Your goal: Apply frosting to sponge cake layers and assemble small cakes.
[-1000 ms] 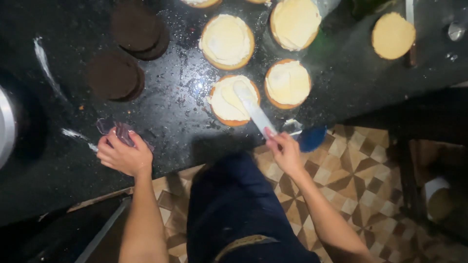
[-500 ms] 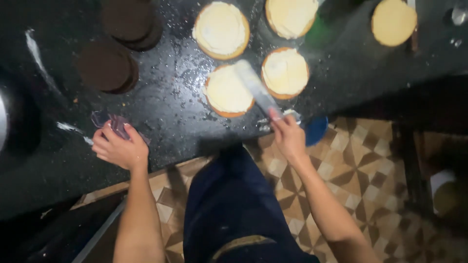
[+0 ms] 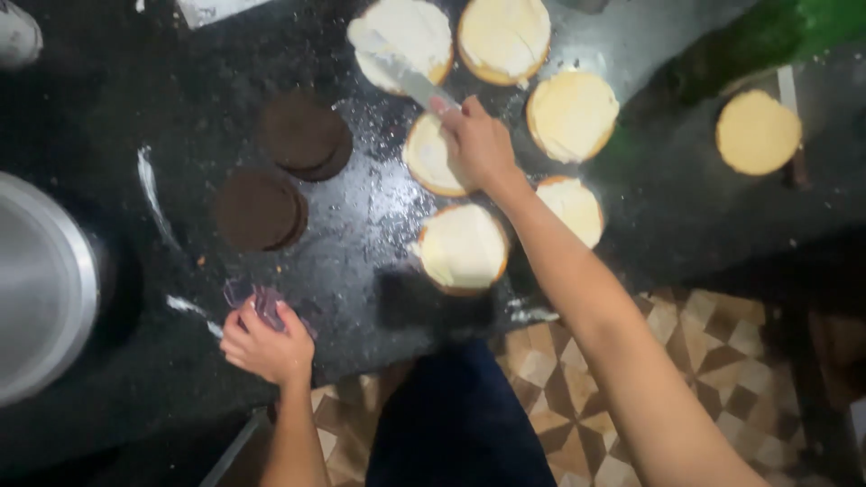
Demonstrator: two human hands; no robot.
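- My right hand [image 3: 478,144] reaches far forward, arm stretched out, fist wrapped round a spatula [image 3: 410,83] whose blade lies on the far cream-covered cake round [image 3: 401,36].
- My left hand [image 3: 266,343] rests at the near edge of the black counter [image 3: 180,108], fingers curled over a crumpled purple cloth [image 3: 253,298].
- Two dark rounds [image 3: 280,171] sit left of that frosted cake, pale rounds [image 3: 568,113] to its right.

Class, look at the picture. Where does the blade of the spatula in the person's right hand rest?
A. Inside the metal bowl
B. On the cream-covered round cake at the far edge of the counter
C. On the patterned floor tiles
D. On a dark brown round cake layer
B: the right hand holds the spatula with its blade lying on the cream-covered cake, well away from the dark brown layers and the metal bowl.
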